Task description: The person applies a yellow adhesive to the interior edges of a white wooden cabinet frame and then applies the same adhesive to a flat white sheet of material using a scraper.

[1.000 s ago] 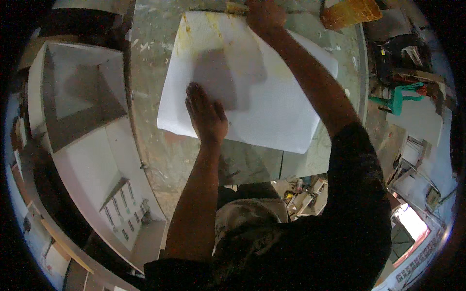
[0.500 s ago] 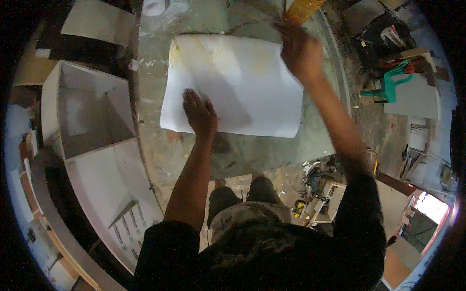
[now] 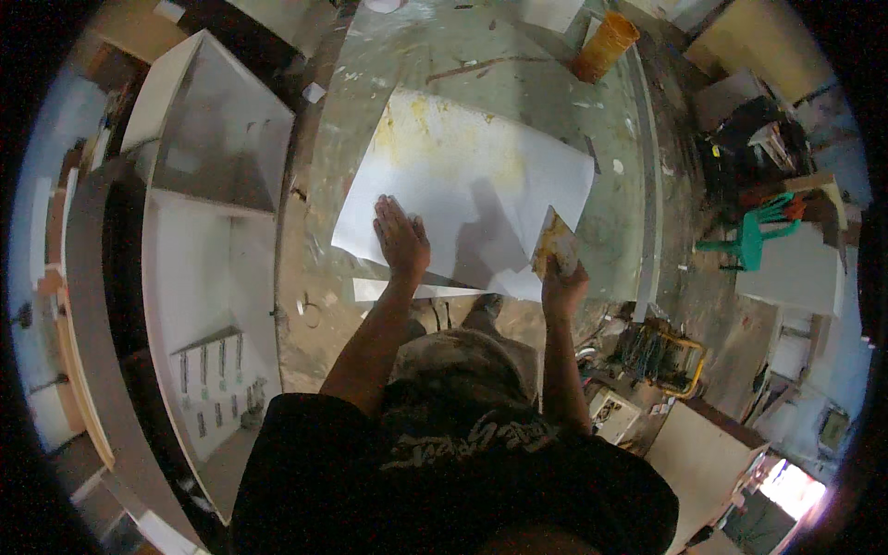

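Note:
A white sheet (image 3: 472, 180) with yellow smears along its far edge lies on the greenish worktable (image 3: 615, 185). My left hand (image 3: 401, 239) rests flat on the sheet's left part, fingers stretched out. Over the sheet's near right corner, my right hand (image 3: 564, 289) grips a flat, yellow-stained spreader (image 3: 555, 242). The blade points away from me, and a shadow falls on the sheet beside it. At the table's far right stands a yellow-orange container (image 3: 606, 46), apart from both hands.
Left of the table is a long open white cabinet (image 3: 199, 305) lying along the floor. A white strip (image 3: 370, 289) shows under the sheet's near edge. To the right are a green plastic chair (image 3: 758, 236) and a heap of cables (image 3: 652, 356).
My right hand has come from beside the yellow-orange container back toward me, with the spreader now plainly visible. The sheet appears turned slightly, its right side nearer me, and the whole view has shifted.

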A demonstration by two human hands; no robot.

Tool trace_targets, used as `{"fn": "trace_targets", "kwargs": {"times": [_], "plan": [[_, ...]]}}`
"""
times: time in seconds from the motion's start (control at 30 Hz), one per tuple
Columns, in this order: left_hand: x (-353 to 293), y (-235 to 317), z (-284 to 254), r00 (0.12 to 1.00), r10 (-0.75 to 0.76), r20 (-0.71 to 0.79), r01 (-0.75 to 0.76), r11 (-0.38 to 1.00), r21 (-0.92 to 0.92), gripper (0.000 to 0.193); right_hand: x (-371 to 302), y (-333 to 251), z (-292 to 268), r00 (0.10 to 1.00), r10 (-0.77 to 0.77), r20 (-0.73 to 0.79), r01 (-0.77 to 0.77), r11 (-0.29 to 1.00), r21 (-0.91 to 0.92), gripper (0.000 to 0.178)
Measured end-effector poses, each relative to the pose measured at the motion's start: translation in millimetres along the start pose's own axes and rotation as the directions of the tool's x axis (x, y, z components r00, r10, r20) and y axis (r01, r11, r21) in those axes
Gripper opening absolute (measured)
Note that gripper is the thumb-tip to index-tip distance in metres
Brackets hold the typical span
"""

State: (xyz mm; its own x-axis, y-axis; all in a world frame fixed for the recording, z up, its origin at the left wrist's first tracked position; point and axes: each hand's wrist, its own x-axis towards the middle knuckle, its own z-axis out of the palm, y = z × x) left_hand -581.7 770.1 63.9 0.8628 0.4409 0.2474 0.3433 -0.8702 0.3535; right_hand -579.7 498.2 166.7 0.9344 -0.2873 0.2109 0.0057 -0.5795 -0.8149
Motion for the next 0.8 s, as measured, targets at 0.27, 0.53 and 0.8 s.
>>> {"fn": "trace_targets", "kwargs": {"times": [0.27,0.53,0.8], "plan": [[-23.9,15.7,4.9,0.954,-0.297,-0.045,0.297,0.955,-0.004,0.071,73.5,86.3,0.1,0.959,0.229,0.164,-0.274,0.894,0.355,0.036],[-7.4,-1.4,-19.0,0.912,-0.389,-0.129,0.382,0.921,-0.074,0.086,118.2,123.9,-4.6,0.807,0.389,0.444,-0.569,0.712,0.410,0.044],[43.2,-54.0,-43.3,0.901,-0.435,0.008,0.435,0.900,0.017,0.090,116.0,266.8,39.2,0.821,0.206,0.532,-0.486,0.741,0.464,0.053]]}}
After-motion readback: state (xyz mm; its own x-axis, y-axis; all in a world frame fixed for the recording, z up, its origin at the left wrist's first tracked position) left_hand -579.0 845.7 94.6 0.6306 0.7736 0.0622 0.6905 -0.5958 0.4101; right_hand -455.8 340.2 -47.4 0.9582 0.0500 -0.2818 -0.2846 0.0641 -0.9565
